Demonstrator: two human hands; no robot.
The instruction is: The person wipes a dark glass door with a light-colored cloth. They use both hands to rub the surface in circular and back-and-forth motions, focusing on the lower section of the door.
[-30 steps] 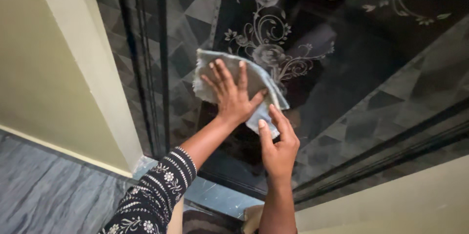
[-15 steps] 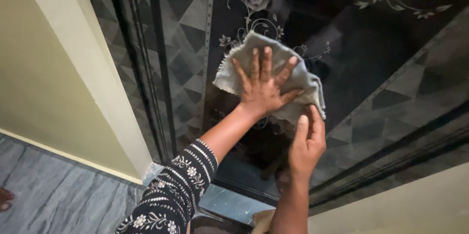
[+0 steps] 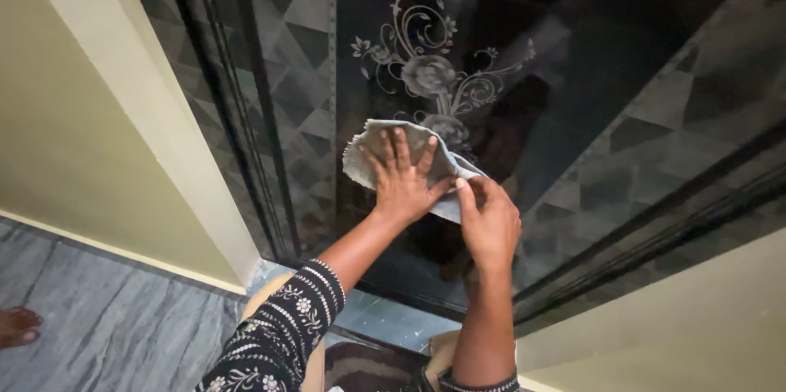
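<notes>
A grey cloth is pressed flat against a glossy black door panel with a silver flower pattern. My left hand lies spread on the cloth, palm down, fingers apart. My right hand pinches the cloth's lower right corner, just right of the left hand. The left arm wears a black sleeve with white floral print.
A cream door frame and wall stand to the left, another cream wall at the lower right. Grey marbled floor lies at bottom left, with someone's bare toes at the left edge. Dark vertical mouldings border the panel.
The cloth and both hands have slid down and left across the panel from half a second ago. The cloth looks more bunched, and the right hand now grips its corner more closely.
</notes>
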